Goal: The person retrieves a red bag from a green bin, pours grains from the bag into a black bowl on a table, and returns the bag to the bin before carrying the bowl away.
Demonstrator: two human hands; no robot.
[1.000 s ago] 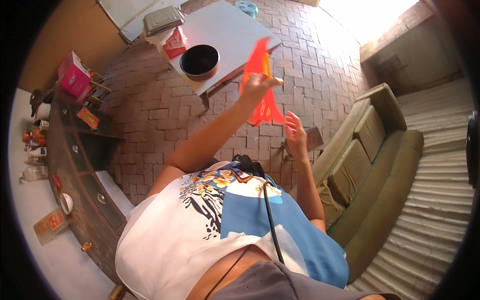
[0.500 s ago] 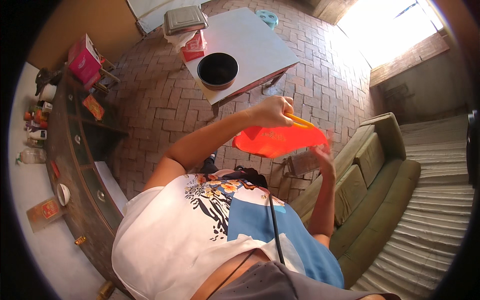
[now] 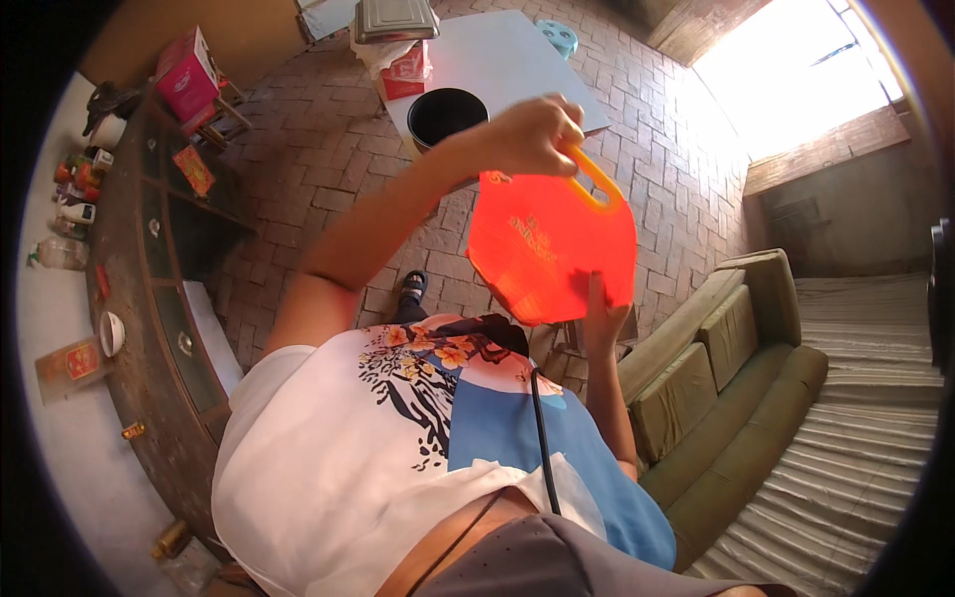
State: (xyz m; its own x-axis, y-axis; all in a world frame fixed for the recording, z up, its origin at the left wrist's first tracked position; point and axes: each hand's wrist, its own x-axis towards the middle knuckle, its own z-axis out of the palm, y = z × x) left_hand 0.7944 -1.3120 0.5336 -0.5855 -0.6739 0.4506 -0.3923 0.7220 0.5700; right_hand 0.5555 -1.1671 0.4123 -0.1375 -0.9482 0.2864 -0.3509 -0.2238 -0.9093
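Note:
A flat red bag (image 3: 557, 249) with a yellow loop handle and gold print hangs in front of me, its printed side facing up toward me. Fingers of my left hand (image 3: 532, 134) are closed on the handle's upper end. At the bag's lower right edge, my right hand (image 3: 604, 313) pinches the rim, one finger showing on the front and the rest partly hidden. Behind my left wrist stands a black-lined round pot (image 3: 446, 111) on a white table (image 3: 517, 55); my forearm and the bag cover the table's near edge.
A metal tin (image 3: 395, 20) and a red box (image 3: 406, 75) sit at the table's far left. A dark wooden cabinet (image 3: 144, 328) with bottles runs along the left. A green sofa (image 3: 741, 418) stands at right. Beyond the table is a blue stool (image 3: 557, 38).
The bag has swung from nearly edge-on to face me and shows more of its front. My left hand has risen; my right hand has shifted left and slightly down along the bag.

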